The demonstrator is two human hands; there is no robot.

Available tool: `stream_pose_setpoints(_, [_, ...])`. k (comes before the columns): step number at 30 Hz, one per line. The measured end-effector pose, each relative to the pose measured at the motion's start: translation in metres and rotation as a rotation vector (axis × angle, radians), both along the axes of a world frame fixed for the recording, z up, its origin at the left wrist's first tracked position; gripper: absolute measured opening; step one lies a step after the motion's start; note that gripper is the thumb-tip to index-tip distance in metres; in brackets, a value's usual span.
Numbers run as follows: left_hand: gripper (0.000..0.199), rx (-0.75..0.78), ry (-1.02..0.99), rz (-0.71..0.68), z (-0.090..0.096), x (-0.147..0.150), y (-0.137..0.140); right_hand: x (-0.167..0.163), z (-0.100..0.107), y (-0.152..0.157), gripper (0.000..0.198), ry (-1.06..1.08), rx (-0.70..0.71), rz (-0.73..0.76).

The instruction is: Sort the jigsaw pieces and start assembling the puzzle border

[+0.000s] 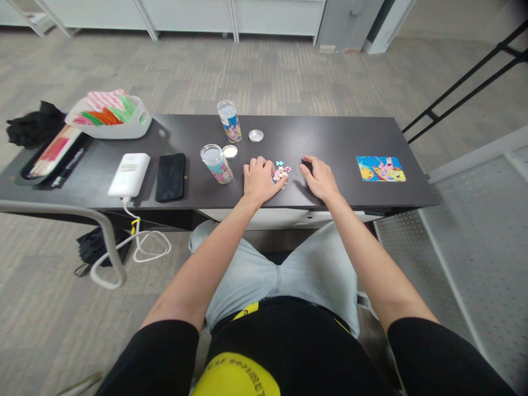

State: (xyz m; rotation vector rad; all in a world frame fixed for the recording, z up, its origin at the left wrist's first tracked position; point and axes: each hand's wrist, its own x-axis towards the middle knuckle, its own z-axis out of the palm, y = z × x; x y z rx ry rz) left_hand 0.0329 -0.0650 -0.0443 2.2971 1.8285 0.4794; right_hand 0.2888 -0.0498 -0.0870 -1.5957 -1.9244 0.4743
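Observation:
Small jigsaw puzzle pieces [281, 173] lie in a loose pile on the dark desk [334, 135]. My left hand [259, 179] rests palm down at the pile's left side, fingers apart, its thumb along the near edge and partly covering the pieces. To the right of the pile, my right hand [320, 177] lies on the desk with thumb and fingers apart, holding nothing. Left of my left hand stands a clear can with a cartoon label [218, 166], and a second such can [230, 122] is behind it. Two round metal lids [230, 151] lie beside them.
A bright cartoon picture card [381, 169] lies at the desk's right. Toward the left are a black phone [170, 177], a white power bank [129, 175] with a cable, and a white basket [124, 131] of colourful packets. A grey curved tube [105, 231] crosses the lower left.

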Motion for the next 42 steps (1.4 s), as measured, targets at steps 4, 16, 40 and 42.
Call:
stream_pose_setpoints(4, [0.019,0.027,-0.105,-0.095,-0.001,-0.009,0.000,0.000,0.000,0.000,0.076,-0.008,0.002,-0.002])
stream_pose_setpoints(16, [0.060,-0.096,-0.052,0.007,-0.001,-0.042,-0.030,0.001,-0.001,0.000,0.078,0.025,0.015,-0.004])
stream_pose_setpoints(40, [0.031,-0.039,0.119,-0.248,-0.002,-0.045,0.011,0.001,-0.003,0.001,0.069,0.003,0.029,0.002])
stream_pose_setpoints(42, [0.033,-0.037,0.132,-0.250,-0.001,-0.043,0.011,0.001,-0.003,0.001,0.070,-0.003,0.028,0.002])
